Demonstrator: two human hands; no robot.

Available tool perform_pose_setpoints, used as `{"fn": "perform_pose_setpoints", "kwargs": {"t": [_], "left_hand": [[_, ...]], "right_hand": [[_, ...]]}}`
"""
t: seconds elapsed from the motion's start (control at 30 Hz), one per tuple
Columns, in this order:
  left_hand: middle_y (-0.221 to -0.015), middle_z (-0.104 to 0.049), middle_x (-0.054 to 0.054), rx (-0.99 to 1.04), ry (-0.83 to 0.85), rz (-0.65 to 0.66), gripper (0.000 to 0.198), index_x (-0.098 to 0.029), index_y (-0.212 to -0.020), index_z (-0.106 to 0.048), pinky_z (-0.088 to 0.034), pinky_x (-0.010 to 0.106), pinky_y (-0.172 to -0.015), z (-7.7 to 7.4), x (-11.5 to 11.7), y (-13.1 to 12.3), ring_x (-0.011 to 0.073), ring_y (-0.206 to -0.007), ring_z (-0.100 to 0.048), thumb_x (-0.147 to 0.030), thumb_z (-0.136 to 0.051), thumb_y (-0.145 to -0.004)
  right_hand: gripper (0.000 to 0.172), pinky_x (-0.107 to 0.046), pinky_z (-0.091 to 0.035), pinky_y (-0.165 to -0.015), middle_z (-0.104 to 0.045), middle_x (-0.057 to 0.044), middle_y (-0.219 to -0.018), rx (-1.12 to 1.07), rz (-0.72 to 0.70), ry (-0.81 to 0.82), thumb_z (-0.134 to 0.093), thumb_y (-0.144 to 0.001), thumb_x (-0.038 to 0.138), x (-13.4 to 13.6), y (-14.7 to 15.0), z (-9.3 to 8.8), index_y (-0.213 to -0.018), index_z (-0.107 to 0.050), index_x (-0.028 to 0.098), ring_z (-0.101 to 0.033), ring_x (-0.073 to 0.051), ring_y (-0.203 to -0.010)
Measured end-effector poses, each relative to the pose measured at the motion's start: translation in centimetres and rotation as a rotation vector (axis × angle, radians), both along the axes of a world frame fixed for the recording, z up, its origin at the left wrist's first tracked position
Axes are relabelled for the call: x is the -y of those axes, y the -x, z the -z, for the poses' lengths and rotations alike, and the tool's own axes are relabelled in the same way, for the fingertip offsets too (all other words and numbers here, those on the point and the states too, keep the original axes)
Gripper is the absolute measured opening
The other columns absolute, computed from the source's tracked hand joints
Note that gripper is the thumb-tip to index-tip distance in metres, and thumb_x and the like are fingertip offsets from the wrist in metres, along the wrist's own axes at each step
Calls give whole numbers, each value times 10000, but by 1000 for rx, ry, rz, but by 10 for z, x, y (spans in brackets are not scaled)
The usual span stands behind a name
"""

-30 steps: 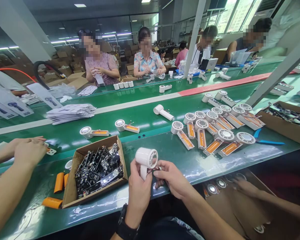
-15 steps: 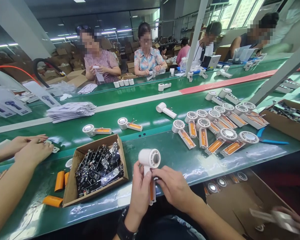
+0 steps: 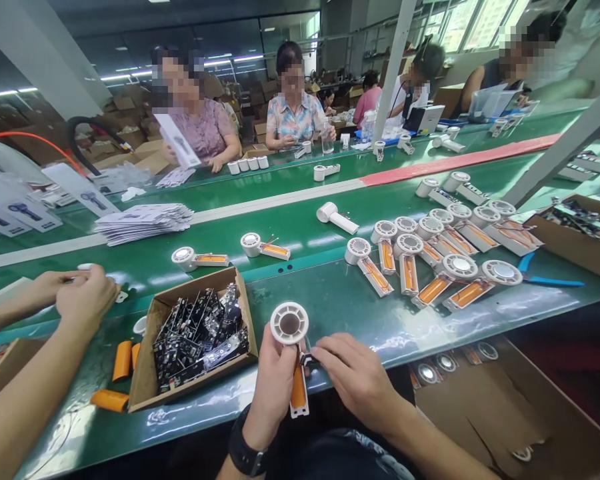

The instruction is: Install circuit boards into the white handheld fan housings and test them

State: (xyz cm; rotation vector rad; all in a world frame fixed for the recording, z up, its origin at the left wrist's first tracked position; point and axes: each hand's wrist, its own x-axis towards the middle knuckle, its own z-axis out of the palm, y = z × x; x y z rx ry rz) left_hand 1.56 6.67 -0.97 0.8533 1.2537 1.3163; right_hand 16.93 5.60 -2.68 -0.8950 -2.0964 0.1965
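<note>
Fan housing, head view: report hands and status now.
Left hand grips white fan housing, orange battery strip hanging below. Right hand at black connector by its base. Cardboard box of circuit boards beside, not blocking.

Fan housing (image 3: 289, 323) now face-up

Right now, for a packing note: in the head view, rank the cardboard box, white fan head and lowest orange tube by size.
Largest: the cardboard box. The white fan head and orange tube look alike; nearness to the camera leaves them unranked.
</note>
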Motion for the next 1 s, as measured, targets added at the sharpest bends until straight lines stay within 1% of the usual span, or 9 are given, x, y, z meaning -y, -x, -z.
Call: {"fn": "perform_pose_setpoints", "kwargs": {"t": [0.1, 0.2, 0.37, 0.53, 0.63, 0.7, 0.8, 0.9, 1.0], "left_hand": [[-690, -565, -49, 63, 50, 8, 166, -201, -904, -530, -452, 224, -496, 4, 0, -3, 97, -512, -510, -263, -603, -768], [-791, -614, -22, 77, 34, -55, 208, -206, -939, -543, -502, 251, -653, 8, 1, -4, 121, -659, -593, -307, -627, -778], [-1031, -647, 30, 125, -112, -73, 428, -240, -1234, -452, -488, 290, -849, 17, 6, -6, 164, -913, -636, -280, -560, -822], [-1170, -600, 98, -59, -175, -116, 655, -207, -1370, -266, -456, 335, -946, 16, 10, -14, 209, -1078, -613, -228, -581, -796], [-1184, -597, 113, -79, -152, -143, 669, -193, -1373, -265, -442, 345, -971, 11, 7, -17, 222, -1129, -595, -230, -585, -787], [-1150, -610, 100, -61, -131, -141, 618, -199, -1351, -311, -452, 343, -956, 8, 4, -15, 217, -1100, -606, -242, -574, -794], [-1007, -646, 48, 1, -100, -111, 503, -227, -1284, -396, -496, 334, -864, 5, 1, -10, 195, -936, -647, -265, -565, -811], [-870, -645, 3, 90, -106, -71, 405, -234, -1186, -462, -518, 320, -784, 2, -1, -6, 165, -783, -642, -250, -586, -801], [-860, -646, -4, 123, -110, -80, 374, -231, -1155, -477, -516, 298, -756, -1, 0, -8, 152, -764, -641, -211, -592, -799]], "right_hand": [[401, -385, -571, -792, -713, -115, -1005, -62, 89, 9, -432, -925, 51, 5, 2, 7, -1234, -625, 219, -669, -234, -916], [425, -374, -591, -803, -706, -112, -1072, -140, 118, 144, -462, -919, 85, 10, 6, 9, -1290, -596, 242, -687, -234, -934], [439, -370, -595, -857, -694, -105, -1129, -286, 123, 379, -495, -885, 94, 12, 20, 4, -1280, -615, 244, -687, -241, -981], [498, -381, -596, -865, -668, -132, -1188, -306, 117, 379, -457, -868, 60, 18, 38, 4, -1324, -580, 219, -674, -256, -1028], [507, -420, -579, -900, -633, -149, -1246, -281, 147, 365, -449, -876, 73, 22, 44, 9, -1352, -553, 214, -644, -281, -1091], [527, -448, -540, -957, -592, -143, -1308, -309, 134, 419, -470, -865, 82, 22, 43, 9, -1367, -534, 228, -595, -293, -1169], [545, -433, -522, -962, -560, -116, -1336, -496, 7, 710, -527, -835, 109, 18, 37, 6, -1359, -509, 257, -578, -267, -1178], [497, -368, -530, -877, -647, -71, -1109, -771, -199, 1090, -624, -806, 181, 12, 30, 3, -1282, -500, 251, -644, -206, -993], [534, -305, -499, -784, -633, 10, -881, -966, -302, 1256, -748, -714, 211, 8, 29, 4, -1174, -480, 249, -639, -161, -836]]}}
